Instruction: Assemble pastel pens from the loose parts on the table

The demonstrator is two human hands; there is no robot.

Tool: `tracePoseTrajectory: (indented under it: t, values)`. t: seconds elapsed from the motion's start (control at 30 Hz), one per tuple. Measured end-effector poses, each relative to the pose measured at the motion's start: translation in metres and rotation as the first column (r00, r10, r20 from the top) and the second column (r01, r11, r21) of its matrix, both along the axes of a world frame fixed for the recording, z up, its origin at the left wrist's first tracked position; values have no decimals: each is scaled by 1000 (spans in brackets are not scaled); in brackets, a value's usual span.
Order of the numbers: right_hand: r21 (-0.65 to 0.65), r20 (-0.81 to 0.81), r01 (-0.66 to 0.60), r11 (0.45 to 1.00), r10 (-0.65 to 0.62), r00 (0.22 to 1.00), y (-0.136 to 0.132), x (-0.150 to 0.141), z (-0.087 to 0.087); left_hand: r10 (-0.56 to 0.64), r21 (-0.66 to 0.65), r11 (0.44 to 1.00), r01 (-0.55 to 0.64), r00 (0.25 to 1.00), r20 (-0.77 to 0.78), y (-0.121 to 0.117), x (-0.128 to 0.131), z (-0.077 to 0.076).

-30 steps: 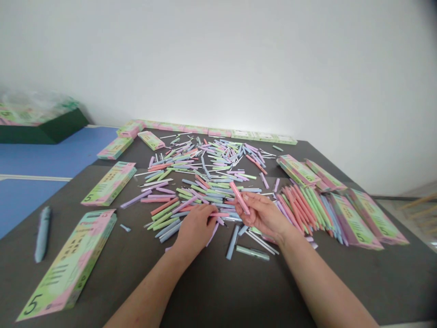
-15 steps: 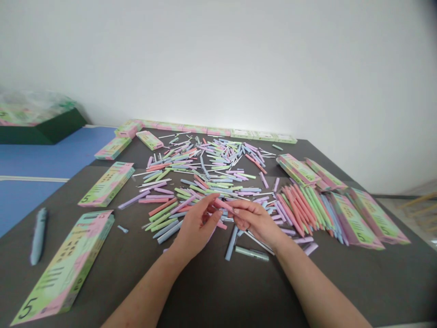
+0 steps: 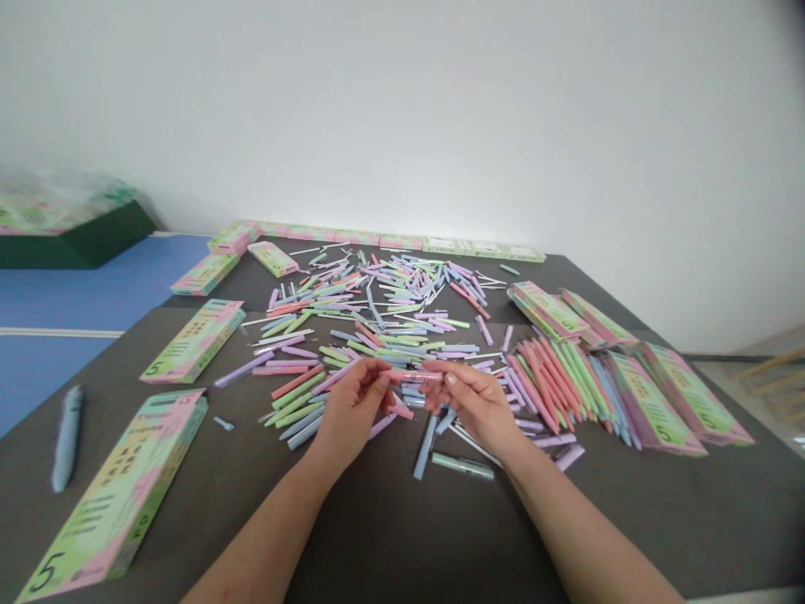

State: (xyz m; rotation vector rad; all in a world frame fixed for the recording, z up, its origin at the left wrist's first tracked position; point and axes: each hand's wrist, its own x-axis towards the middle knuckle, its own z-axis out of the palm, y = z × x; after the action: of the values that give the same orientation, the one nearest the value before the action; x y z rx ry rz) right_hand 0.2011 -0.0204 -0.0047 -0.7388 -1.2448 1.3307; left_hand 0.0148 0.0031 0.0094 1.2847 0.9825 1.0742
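Observation:
A pink pen (image 3: 412,376) lies level between my two hands, just above the near edge of a scattered pile. My left hand (image 3: 353,409) pinches its left end with thumb and fingers. The right end sits in the closed fingers of my right hand (image 3: 478,403). Below them are loose pen parts (image 3: 352,348) in green, purple, blue and pink. A blue tube (image 3: 426,449) and a pale green pen part (image 3: 464,466) rest on the dark table close to my right hand.
Sorted pens (image 3: 559,382) in pink, green, blue and purple lie at the right beside printed boxes (image 3: 660,403). More boxes (image 3: 119,486) stand at the left, near a thick blue pen (image 3: 67,438). A row of boxes (image 3: 402,242) lines the back. A green tray (image 3: 106,235) is far left.
The pink pen has turned from slanted to level. My hands have drawn slightly apart, showing more of its length. The view has shifted a little.

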Motion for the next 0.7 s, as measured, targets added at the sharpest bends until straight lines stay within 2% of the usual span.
tracePoseTrajectory:
  t: [0.17,0.33,0.43,0.5,0.57,0.6,0.67,0.7]
  values:
    - [-21,-36,13,1000,-13,999,2,-1,1,-40,-3,999,40,998,-48,2,0,-3]
    - [-101,-42,-5,995,1,999,2,-6,-2,-14,-10,1000,13,998,-67,5,0,-5]
    - [-113,39,23,993,-19,999,6,-6,-5,8,-15,1000,-10,997,-81,7,-1,-7]
    - [-99,184,125,987,-105,977,9,0,-3,33,-17,999,-35,994,-102,7,-2,-7]
    - [-30,422,288,957,-249,872,13,16,4,62,-17,998,-64,991,-121,7,-2,-6]
    - [34,556,367,930,-323,766,15,27,9,73,-18,997,-76,989,-129,7,-2,-6]
    - [164,809,474,865,-393,437,17,52,19,88,-18,996,-92,987,-132,6,-2,-5]
    - [197,891,489,850,-363,272,17,63,24,94,-18,995,-97,988,-127,6,-2,-5]
